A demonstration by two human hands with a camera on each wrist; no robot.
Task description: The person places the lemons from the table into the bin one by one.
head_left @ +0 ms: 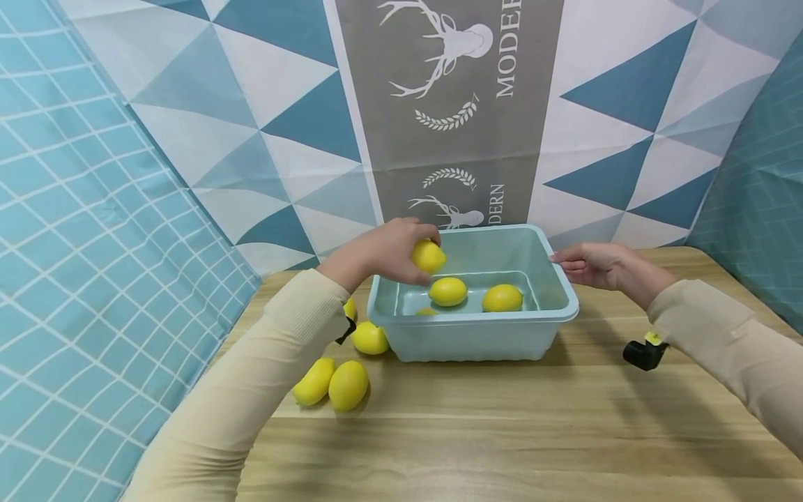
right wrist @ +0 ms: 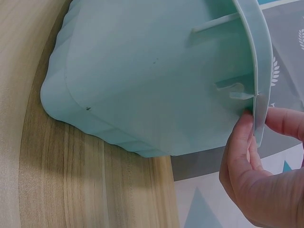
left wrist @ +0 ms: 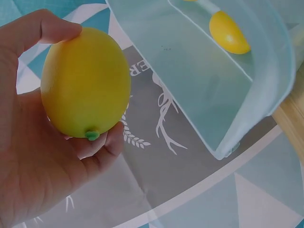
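Note:
My left hand grips a yellow lemon over the left side of a light blue plastic basin. In the left wrist view the held lemon shows a green stem tip, with the thumb on top and fingers curled behind it. Two lemons lie plainly on the basin floor, one near the middle and another to its right; part of a third peeks above the front rim. With thumb and fingers, my right hand pinches the basin's right rim.
Outside the basin, several lemons rest on the wooden table at the left: one lemon beside the basin, a pair nearer the front including a lemon, and one partly hidden by the left wrist. A patterned cloth hangs behind.

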